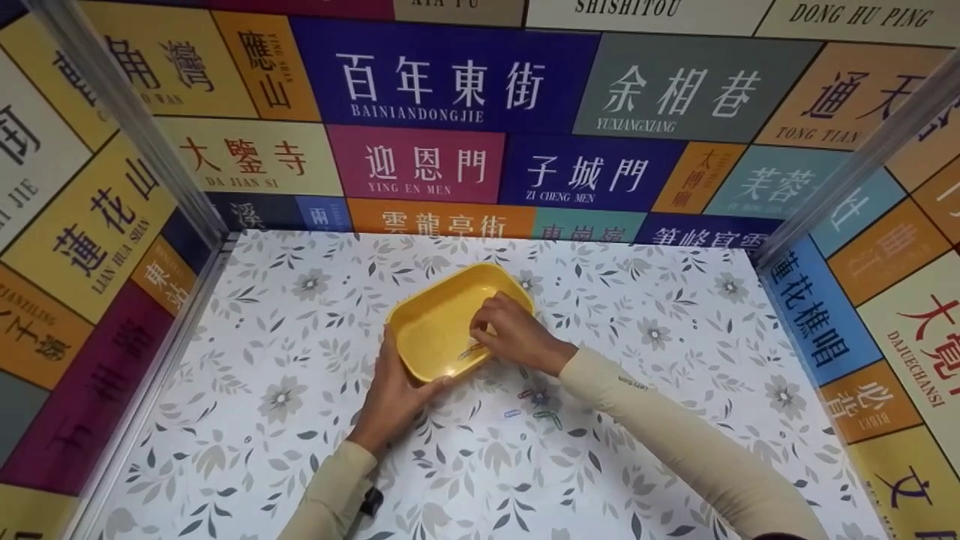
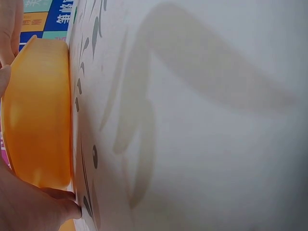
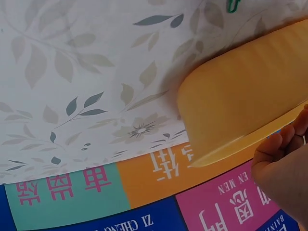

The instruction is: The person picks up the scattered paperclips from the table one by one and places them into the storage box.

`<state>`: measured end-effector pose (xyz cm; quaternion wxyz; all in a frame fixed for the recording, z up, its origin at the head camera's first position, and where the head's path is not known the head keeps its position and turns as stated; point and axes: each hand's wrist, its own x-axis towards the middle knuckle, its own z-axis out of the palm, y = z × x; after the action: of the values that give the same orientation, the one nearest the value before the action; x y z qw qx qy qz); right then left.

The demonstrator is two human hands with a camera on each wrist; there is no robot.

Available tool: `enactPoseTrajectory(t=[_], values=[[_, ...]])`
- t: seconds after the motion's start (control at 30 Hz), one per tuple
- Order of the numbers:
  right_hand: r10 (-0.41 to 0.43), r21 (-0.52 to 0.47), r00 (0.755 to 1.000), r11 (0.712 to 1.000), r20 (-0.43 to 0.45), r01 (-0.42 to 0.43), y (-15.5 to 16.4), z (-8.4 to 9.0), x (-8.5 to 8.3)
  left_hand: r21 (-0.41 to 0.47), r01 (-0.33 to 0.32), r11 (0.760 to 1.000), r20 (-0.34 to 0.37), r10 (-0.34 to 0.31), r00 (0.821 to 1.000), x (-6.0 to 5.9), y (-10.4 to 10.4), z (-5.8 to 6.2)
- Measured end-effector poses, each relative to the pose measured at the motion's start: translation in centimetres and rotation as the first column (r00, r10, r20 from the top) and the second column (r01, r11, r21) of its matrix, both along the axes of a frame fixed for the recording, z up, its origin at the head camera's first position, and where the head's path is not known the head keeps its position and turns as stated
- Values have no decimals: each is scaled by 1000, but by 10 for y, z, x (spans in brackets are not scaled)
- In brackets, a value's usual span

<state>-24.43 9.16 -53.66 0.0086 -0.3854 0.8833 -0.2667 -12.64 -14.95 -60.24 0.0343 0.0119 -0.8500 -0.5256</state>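
A yellow rectangular dish (image 1: 439, 315) sits on the floral table cover (image 1: 300, 360) near the middle. My left hand (image 1: 409, 371) grips its near left corner, thumb on the rim; the left wrist view shows the dish's wall (image 2: 38, 110) against my left hand (image 2: 29, 207). My right hand (image 1: 484, 334) reaches over the dish's right rim with bunched fingertips pinching a paper clip (image 1: 470, 350) that touches the dish floor. The right wrist view shows the dish's outside (image 3: 240, 96) and my curled fingers (image 3: 284, 144).
Several coloured paper clips (image 1: 538, 397) lie loose on the cover just in front of the dish, between my forearms; a green one (image 3: 233, 5) shows in the right wrist view. Walls with coloured sign panels (image 1: 450, 165) close the table at the back and both sides.
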Motion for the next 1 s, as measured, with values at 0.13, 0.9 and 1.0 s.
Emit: enactPoseTrajectory(t=[0.13,0.9,1.0], values=[[1,-34,1000,999,17,0,7,-1,9,5,-2,1000,10,2,1000,0,1,0],[61,-212,996,974,-71,-75,46,-16,60,8,-6,1000,-4,6,1000,1,1,-2],[82,-228,994,969,-66,-95,50,-20,67,5,-7,1000,-2,7,1000,1,1,-2]])
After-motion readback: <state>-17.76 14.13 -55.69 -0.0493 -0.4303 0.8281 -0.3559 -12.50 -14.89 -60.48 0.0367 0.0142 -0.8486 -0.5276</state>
